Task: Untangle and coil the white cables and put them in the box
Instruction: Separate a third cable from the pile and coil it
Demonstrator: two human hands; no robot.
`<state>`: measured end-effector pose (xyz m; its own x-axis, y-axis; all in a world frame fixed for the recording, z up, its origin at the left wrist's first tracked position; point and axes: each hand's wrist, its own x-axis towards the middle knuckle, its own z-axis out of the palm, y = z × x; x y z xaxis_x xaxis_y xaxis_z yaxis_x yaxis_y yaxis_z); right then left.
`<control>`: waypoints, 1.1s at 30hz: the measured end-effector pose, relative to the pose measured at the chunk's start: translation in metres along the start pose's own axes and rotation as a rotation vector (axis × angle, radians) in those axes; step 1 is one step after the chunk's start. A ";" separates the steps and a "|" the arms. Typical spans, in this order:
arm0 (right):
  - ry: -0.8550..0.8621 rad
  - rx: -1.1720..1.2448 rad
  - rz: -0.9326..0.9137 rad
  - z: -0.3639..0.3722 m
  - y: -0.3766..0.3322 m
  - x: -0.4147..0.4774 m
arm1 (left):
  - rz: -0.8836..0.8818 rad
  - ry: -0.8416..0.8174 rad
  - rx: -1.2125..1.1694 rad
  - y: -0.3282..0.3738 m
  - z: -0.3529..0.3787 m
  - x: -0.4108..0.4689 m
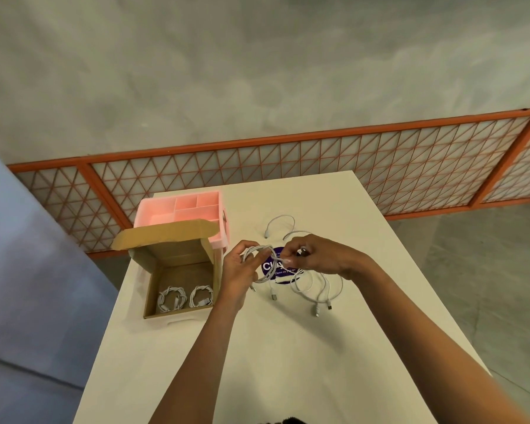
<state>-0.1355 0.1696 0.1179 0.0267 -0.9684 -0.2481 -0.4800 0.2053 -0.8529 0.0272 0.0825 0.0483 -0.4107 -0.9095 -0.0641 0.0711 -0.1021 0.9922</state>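
Observation:
My left hand [237, 272] holds a loose coil of white cable [259, 255] above the white table [288, 347]. My right hand [315, 255] pinches the same cable's end just right of the coil. Below the hands a tangle of loose white cables [318, 290] lies on the table, with plugs pointing toward me. Another loose cable [280, 223] lies farther back. The open cardboard box [182, 276] stands to the left, its lid up. Two coiled cables [185, 296] rest on its floor.
A pink divided organiser [181, 209] stands behind the box. A purple round sticker [276, 266] lies on the table under the hands. An orange lattice panel [288, 160] runs behind the table. The floor is grey concrete, with a blue surface at left.

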 end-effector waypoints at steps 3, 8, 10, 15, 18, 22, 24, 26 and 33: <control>0.033 0.081 0.000 -0.004 0.002 -0.002 | -0.087 -0.110 -0.130 0.004 -0.003 -0.002; 0.080 0.261 0.071 -0.005 0.014 -0.002 | -0.222 -0.225 -0.269 0.009 -0.011 -0.002; 0.089 0.295 0.082 -0.007 0.017 -0.001 | -0.224 -0.283 -0.242 0.010 -0.014 -0.002; 0.092 0.317 0.064 -0.012 0.013 -0.004 | -0.260 -0.346 -0.277 0.022 -0.011 -0.006; 0.080 0.316 0.054 -0.013 0.011 -0.004 | -0.234 -0.321 -0.248 0.029 -0.002 -0.010; 0.065 0.296 0.043 -0.017 0.014 -0.002 | -0.035 -0.290 -0.007 0.034 0.006 -0.018; 0.043 0.299 0.025 -0.018 0.016 -0.002 | -0.011 -0.269 0.036 0.034 0.008 -0.017; 0.029 0.315 0.018 -0.018 0.017 -0.003 | 0.010 -0.245 0.062 0.033 0.010 -0.015; 0.060 0.395 0.061 -0.019 0.011 -0.006 | -0.058 -0.153 -0.051 0.034 0.018 -0.014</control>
<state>-0.1571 0.1750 0.1187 -0.0481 -0.9569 -0.2863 -0.1050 0.2899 -0.9513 0.0191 0.0991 0.0850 -0.5487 -0.8300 -0.1000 0.0876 -0.1760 0.9805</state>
